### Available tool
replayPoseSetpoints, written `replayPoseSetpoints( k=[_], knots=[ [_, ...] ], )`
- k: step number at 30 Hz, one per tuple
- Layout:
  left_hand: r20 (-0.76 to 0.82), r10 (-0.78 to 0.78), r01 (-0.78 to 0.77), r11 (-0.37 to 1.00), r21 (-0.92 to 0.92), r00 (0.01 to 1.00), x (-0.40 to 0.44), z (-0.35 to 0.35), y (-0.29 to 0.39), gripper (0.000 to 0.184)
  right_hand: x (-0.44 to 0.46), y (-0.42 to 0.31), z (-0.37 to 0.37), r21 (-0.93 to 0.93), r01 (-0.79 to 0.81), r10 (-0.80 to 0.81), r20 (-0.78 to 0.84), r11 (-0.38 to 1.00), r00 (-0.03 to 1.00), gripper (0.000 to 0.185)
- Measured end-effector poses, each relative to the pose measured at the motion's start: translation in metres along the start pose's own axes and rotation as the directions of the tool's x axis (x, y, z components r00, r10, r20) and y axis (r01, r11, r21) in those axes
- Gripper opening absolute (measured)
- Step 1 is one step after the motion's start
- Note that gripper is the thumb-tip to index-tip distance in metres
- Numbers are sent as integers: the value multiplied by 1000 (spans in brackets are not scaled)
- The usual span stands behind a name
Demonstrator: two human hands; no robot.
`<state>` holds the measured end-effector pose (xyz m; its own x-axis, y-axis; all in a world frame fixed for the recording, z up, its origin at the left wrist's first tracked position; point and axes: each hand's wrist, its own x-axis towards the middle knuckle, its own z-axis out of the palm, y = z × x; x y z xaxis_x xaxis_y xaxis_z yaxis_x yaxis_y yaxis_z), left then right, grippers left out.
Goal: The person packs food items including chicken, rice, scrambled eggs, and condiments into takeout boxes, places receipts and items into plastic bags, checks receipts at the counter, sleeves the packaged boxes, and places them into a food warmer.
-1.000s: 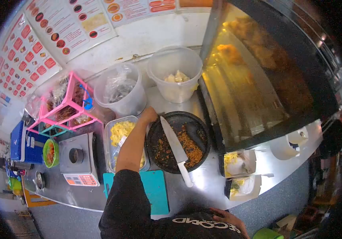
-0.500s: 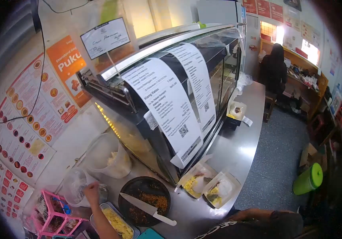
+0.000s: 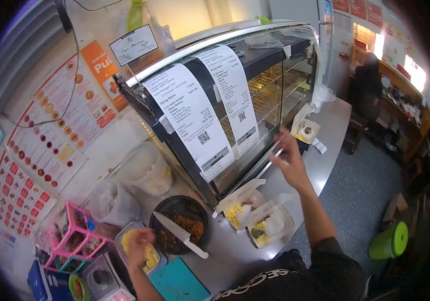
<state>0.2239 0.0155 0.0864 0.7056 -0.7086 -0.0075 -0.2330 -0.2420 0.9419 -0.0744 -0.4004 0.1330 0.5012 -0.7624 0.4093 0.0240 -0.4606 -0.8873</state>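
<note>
My left hand [image 3: 139,247] hovers over a metal tray of yellow scrambled egg [image 3: 150,259]. Its fingers are smeared by motion, so what they hold, if anything, cannot be made out. My right hand [image 3: 291,159] is raised in front of the glass display case [image 3: 270,95], fingers apart and nothing clearly in them. Below it on the counter stand two open paper boxes, a left box [image 3: 237,212] and a right box [image 3: 270,229], both holding yellow egg and a white mound. A knife [image 3: 175,228] lies across a dark round board [image 3: 163,243] with brown crumbs.
Two long printed receipts hang on the case: one receipt [image 3: 190,115] and another receipt [image 3: 229,93]. A third open box [image 3: 305,131] sits farther along the counter. A teal cutting board [image 3: 179,283], pink rack [image 3: 72,236] and plastic tubs surround the tray. A person [image 3: 368,88] is at the far shelves.
My left hand has moved from the clear tub down over the egg tray. My right hand has come up from low by the counter edge to the display case. The view has shifted.
</note>
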Motion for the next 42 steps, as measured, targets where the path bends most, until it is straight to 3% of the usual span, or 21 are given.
replayPoseSetpoints(
  k=[1, 3, 5, 7, 8, 9, 11, 12, 13, 16, 17, 19, 21, 23, 26, 31, 34, 37, 38, 41, 42],
  knots=[
    [237, -76, 113, 983, -147, 969, -31, 26, -4, 22, 19, -14, 7, 118, -7, 19, -103, 993, 994, 82],
    [681, 14, 80, 991, -105, 732, -89, 83, 8, 28, 56, -11, 28, 208, 77, -57, -102, 975, 993, 84],
    [855, 144, 220, 933, -285, 498, -139, 137, -13, 38, 66, -8, 37, 356, 90, -86, -26, 930, 996, 85],
    [813, -49, 486, 822, -298, 581, -187, 177, -3, 45, 69, -14, 31, 525, 16, -96, 125, 851, 988, 85],
    [739, -57, 391, 874, -288, 671, -206, 195, 1, 53, 66, -22, 22, 513, 78, -144, 90, 855, 985, 83],
    [768, -119, 450, 861, -236, 630, -213, 208, 4, 54, 65, -20, 15, 558, 186, -222, -3, 809, 975, 74],
    [814, -237, 571, 810, -136, 530, -229, 229, 9, 55, 60, -14, -29, 515, 125, -220, 128, 848, 967, 52],
    [836, -269, 608, 788, -95, 479, -232, 243, 5, 51, 58, -3, -59, 481, 231, -347, 167, 846, 923, 40],
    [853, 5, 355, 908, -223, 522, -229, 272, -2, 42, 55, 8, -85, 451, 332, -459, 207, 829, 864, 30],
    [831, -48, 208, 975, -82, 554, -203, 353, 21, 27, 38, 28, -146, 538, 124, -321, 289, 834, 902, 30],
    [798, -99, 242, 968, -60, 594, -181, 381, 45, 22, 36, 46, -156, 460, 95, -283, 358, 883, 890, 35],
    [520, -49, 164, 970, -177, 853, -160, 443, 53, 18, 25, 90, -162, 286, 12, -157, 491, 958, 857, 46],
    [276, -240, 300, 933, -199, 931, -141, 497, 48, 22, -4, 160, -154, 217, -251, 58, 638, 943, 768, 59],
    [82, -320, 326, 941, -88, 944, -115, 541, 49, 22, -36, 234, -145, -47, -159, 145, 708, 986, 691, 62],
    [-51, -233, 237, 964, 122, 971, -82, 587, 25, 28, -87, 323, -135, -325, 87, 199, 748, 942, 633, 64],
    [-85, -117, 144, 860, 490, 989, -60, 630, -26, 39, -95, 324, -136, -402, 343, 77, 737, 849, 672, 52],
    [-210, -40, 137, 871, 471, 977, -56, 639, -42, 36, -99, 335, -131, -378, 406, -32, 698, 832, 716, 49],
    [-190, -181, 242, 894, 378, 965, -62, 631, -24, 25, -100, 349, -134, -353, 375, -9, 717, 857, 697, 49],
    [-317, -129, 241, 907, 345, 940, -66, 620, -14, 19, -95, 354, -135, -338, 349, 19, 742, 874, 670, 49],
    [-696, 194, 298, 801, 519, 691, -77, 554, -12, 9, -89, 347, -138, -313, 326, 38, 771, 892, 636, 54],
    [-827, 77, 429, 826, 365, 557, -73, 529, -21, 11, -87, 343, -138, -304, 333, 29, 776, 893, 630, 56]
  ],
)
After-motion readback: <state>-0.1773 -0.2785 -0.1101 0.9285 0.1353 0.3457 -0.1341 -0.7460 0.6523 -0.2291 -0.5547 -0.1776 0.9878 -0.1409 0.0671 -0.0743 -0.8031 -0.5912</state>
